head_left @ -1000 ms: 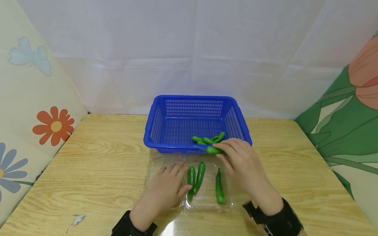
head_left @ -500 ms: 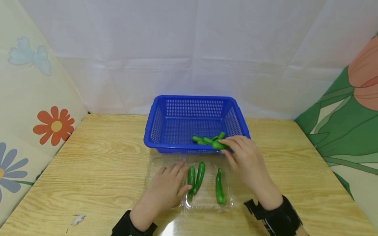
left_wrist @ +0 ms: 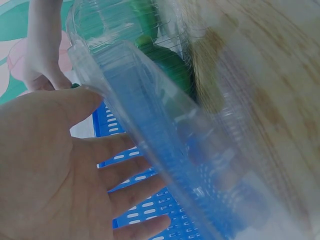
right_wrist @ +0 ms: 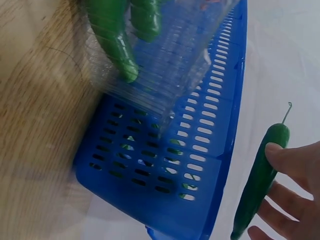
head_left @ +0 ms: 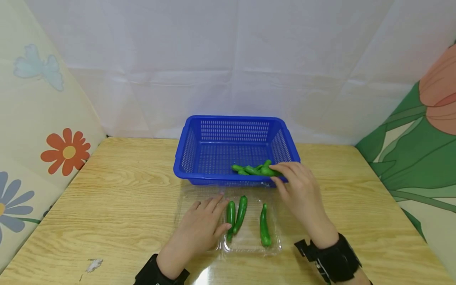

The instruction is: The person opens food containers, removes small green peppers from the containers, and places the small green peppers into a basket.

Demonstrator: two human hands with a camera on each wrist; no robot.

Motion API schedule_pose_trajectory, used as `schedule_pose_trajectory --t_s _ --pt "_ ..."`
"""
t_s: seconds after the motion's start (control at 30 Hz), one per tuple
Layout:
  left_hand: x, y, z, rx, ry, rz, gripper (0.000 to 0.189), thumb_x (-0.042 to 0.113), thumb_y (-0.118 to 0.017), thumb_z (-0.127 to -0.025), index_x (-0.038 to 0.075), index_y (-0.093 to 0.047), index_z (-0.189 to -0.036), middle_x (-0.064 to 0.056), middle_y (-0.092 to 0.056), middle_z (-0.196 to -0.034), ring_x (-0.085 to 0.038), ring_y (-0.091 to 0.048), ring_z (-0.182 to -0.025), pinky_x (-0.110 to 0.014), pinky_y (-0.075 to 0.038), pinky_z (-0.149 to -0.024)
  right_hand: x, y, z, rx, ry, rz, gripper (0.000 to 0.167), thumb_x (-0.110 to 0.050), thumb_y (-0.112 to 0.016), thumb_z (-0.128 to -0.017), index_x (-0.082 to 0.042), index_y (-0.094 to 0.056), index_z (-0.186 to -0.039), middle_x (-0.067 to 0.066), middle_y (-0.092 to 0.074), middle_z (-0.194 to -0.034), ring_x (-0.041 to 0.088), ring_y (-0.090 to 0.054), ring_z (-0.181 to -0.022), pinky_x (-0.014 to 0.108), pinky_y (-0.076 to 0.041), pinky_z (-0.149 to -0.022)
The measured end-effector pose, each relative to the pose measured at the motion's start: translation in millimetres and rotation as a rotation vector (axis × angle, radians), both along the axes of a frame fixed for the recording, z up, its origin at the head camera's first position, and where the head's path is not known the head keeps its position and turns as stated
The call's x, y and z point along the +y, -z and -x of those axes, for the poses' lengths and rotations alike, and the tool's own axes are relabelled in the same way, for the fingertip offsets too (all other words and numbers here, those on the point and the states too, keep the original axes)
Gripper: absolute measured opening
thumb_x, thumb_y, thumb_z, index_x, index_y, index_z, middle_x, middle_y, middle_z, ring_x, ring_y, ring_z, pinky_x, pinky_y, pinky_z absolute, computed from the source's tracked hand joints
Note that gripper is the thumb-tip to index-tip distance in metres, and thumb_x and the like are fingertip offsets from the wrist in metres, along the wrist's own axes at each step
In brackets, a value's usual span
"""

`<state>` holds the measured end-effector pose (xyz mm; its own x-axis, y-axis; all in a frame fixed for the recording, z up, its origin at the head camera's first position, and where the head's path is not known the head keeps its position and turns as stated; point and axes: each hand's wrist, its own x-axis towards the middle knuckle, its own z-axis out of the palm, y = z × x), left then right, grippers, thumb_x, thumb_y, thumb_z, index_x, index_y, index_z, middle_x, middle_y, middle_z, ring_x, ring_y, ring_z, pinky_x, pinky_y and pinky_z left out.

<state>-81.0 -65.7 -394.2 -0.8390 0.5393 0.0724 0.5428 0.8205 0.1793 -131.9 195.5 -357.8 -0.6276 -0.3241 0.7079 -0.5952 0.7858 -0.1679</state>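
Observation:
My right hand [head_left: 301, 192] pinches a green chili pepper [right_wrist: 260, 180] between thumb and fingers, above the front right of a blue plastic basket [head_left: 203, 178]. In the right wrist view its thin curled stem points up, beyond the basket rim. Several green peppers [head_left: 246, 169] lie inside the basket near its front right corner. My left hand [head_left: 199, 227] rests on the hinge side of an opened clear plastic clamshell box [head_left: 249, 243], fingers spread and fairly straight. Three peppers lie in the box's right half: two side by side [head_left: 241, 213] near my left thumb, one [head_left: 265, 227] at the right.
The basket stands at the back of the wooden table [head_left: 124, 198], against a white cloth backdrop [head_left: 160, 71]. Flower-printed panels [head_left: 427, 166] flank the table. A worn patch [head_left: 94, 265] marks the tabletop at the front left.
My right hand has moved slightly right and away from me, carrying the pepper from in front of the basket's rim to above the peppers inside. My left hand has stayed in place.

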Motion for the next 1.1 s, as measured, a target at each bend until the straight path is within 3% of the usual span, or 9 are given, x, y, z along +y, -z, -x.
schedule_pose_trajectory --t_s 1.1 --pt "0.5 4.6 3.1 0.011 0.0 0.02 0.061 0.046 -0.05 -0.101 0.01 -0.043 -0.149 -0.012 -0.04 -0.154 -0.029 -0.046 -0.134 -0.05 -0.041 -0.108 13.7 15.0 13.9 -0.056 0.097 0.057 0.034 0.006 -0.08 -0.077 0.0 -0.071 -0.109 0.018 -0.069 -0.106 0.036 -0.061 -0.1 0.051 -0.048 -0.091"
